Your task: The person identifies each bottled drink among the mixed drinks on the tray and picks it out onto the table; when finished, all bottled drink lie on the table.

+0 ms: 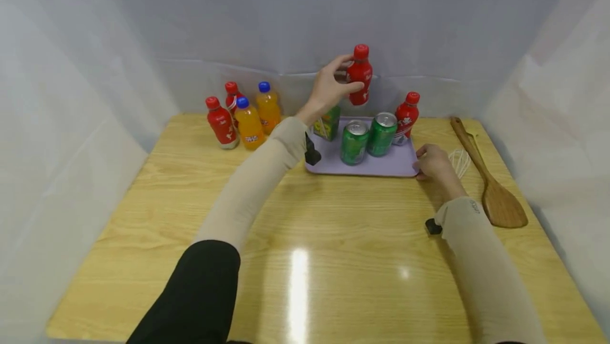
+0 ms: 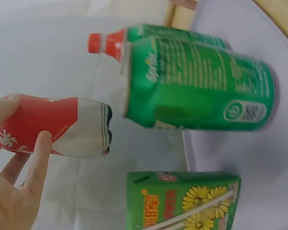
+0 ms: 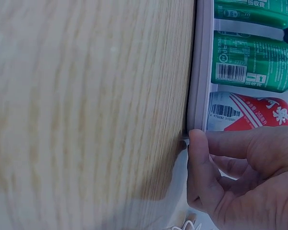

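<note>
My left hand grips a red-capped drink bottle round its red label, holding it upright in the air above the tray's back edge. In the left wrist view the clear base of the bottle shows, apart from everything below. On the lilac tray stand two green soda cans, another red-capped bottle and a green drink carton, partly hidden by my left arm. My right hand pinches the tray's front right corner between thumb and fingers, as the right wrist view shows by the tray rim.
Left of the tray, two orange drink bottles with blue caps and two red bottles stand together. To the right lie a wooden spatula and a whisk. A white sheet hangs behind the wooden table.
</note>
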Available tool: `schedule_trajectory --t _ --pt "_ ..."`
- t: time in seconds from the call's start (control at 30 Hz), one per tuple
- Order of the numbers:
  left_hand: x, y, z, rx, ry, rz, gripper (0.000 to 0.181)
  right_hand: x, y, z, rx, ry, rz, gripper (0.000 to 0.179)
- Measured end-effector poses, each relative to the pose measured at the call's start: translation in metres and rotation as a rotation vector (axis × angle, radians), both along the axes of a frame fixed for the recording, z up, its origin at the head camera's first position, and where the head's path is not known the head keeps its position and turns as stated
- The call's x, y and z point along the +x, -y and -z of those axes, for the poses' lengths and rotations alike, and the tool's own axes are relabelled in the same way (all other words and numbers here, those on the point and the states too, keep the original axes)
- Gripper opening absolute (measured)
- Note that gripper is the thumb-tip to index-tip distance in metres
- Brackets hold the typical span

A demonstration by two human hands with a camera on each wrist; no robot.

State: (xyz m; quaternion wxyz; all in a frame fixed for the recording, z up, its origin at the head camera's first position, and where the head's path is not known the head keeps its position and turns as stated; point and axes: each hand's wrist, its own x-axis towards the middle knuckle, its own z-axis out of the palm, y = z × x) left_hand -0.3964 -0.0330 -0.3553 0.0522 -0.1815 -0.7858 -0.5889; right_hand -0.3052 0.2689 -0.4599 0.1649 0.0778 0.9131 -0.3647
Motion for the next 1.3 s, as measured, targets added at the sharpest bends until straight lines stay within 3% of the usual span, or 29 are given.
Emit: schedule_trajectory --t 0.2,0.53,0.93,1.3 --pt "0.013 0.005 -0.015 0.121 0.065 0.039 0.069 -0.004 -0.002 -0.002 0.002 0.009 0.002 0.037" --pt "0.025 0.029 -0.027 0.24 0.05 0.035 0.066 -0.009 -0.007 -0.004 -0.007 0.01 -0.011 0.039" --pt "0.032 0.071 -0.024 0.195 0.091 -0.069 0.066 -0.012 -0.011 -0.002 -0.022 0.017 0.025 0.037" --pt "0.038 0.096 -0.007 0.157 0.085 -0.145 0.067 -0.015 -0.013 -0.001 -0.014 0.031 0.008 0.039"
